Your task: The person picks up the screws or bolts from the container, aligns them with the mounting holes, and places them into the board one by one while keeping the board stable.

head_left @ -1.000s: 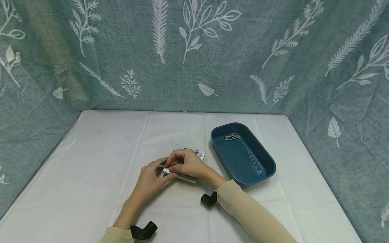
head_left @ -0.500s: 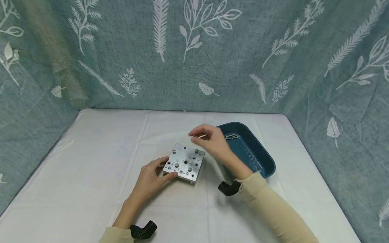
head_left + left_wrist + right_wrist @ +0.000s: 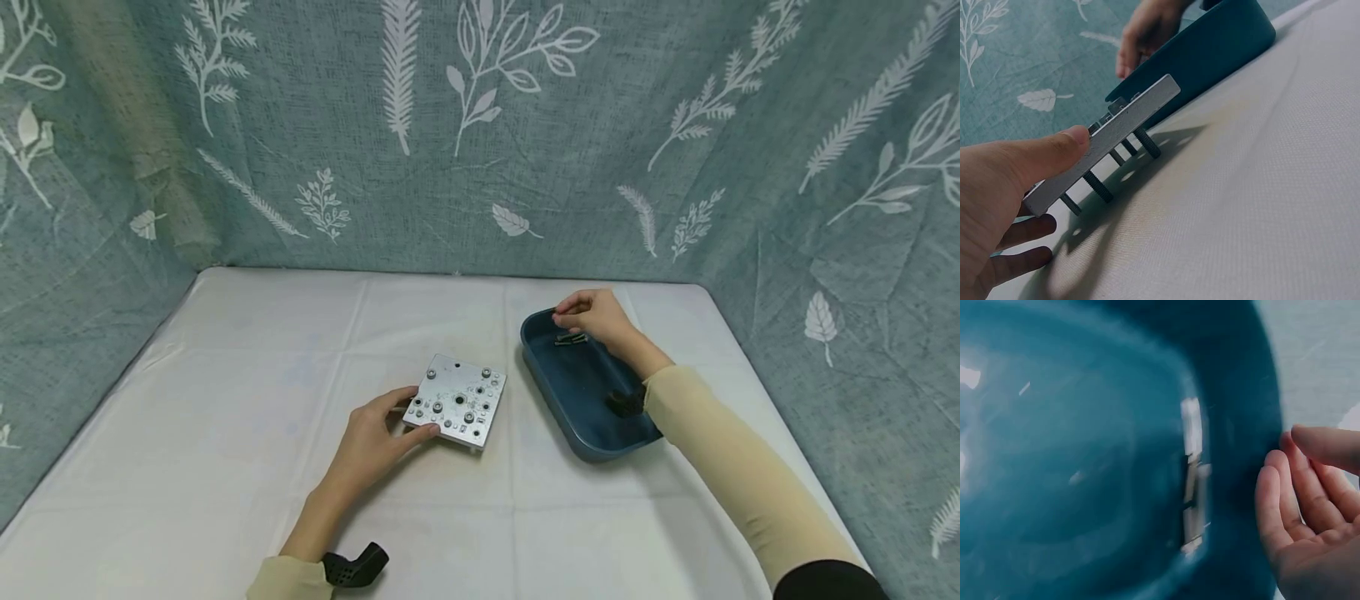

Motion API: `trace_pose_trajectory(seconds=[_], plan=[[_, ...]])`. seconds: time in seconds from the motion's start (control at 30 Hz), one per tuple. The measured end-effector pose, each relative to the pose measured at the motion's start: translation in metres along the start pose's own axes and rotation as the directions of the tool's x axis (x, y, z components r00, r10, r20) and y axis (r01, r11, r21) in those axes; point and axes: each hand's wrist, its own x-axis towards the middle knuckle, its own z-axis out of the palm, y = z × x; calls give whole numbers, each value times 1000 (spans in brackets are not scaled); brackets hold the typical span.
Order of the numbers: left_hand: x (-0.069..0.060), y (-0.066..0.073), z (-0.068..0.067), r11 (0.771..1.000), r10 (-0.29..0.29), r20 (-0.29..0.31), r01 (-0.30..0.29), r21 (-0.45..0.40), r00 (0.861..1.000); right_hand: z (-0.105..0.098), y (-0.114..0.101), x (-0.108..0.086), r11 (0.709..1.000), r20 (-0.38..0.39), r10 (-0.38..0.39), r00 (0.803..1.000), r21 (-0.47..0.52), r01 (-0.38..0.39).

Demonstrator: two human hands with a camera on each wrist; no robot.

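Observation:
My left hand [image 3: 378, 442] pinches the left edge of a silver metal plate [image 3: 468, 387], its thumb on the near side. Several screws sit in the plate, heads up; in the left wrist view their threaded shanks [image 3: 1098, 187] stick out below it. The plate is held tilted in that view, above the cloth. My right hand [image 3: 600, 321] hovers over the far end of a dark blue bin [image 3: 592, 446], fingers loosely bent, nothing seen between them. A few loose screws [image 3: 572, 339] lie on the bin floor just below; they are blurred in the right wrist view.
A white cloth [image 3: 247, 400] covers the table. A green leaf-patterned curtain [image 3: 450, 167] stands along the back and sides. The bin is to the right of the plate. Black wrist mounts [image 3: 354, 568] are strapped at both wrists.
My right hand has left the plate and moved right and away from me to above the bin, uncovering the plate's top. The left hand stays in place with the plate.

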Motion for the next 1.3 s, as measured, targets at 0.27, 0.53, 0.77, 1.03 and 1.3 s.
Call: trace_pose_trajectory(seconds=[0.27, 0.53, 0.77, 1.03, 1.3], plan=[[0, -1, 0, 1000, 9, -4, -9, -4, 1000, 1, 26, 3, 999, 23, 30, 999, -38, -30], [0, 0, 0, 1000, 4, -4, -4, -2, 1000, 4, 36, 3, 987, 36, 17, 999, -158, -11], [0, 1, -1, 1000, -2, -7, 2, -2, 1000, 8, 43, 5, 973, 51, -18, 999, -229, 30], [-1, 0, 0, 1000, -4, -6, 4, -3, 1000, 11, 45, 5, 968, 71, -69, 995, -235, 84], [0, 0, 0, 1000, -9, -6, 9, -3, 1000, 12, 45, 7, 958, 89, -95, 991, -264, 116]])
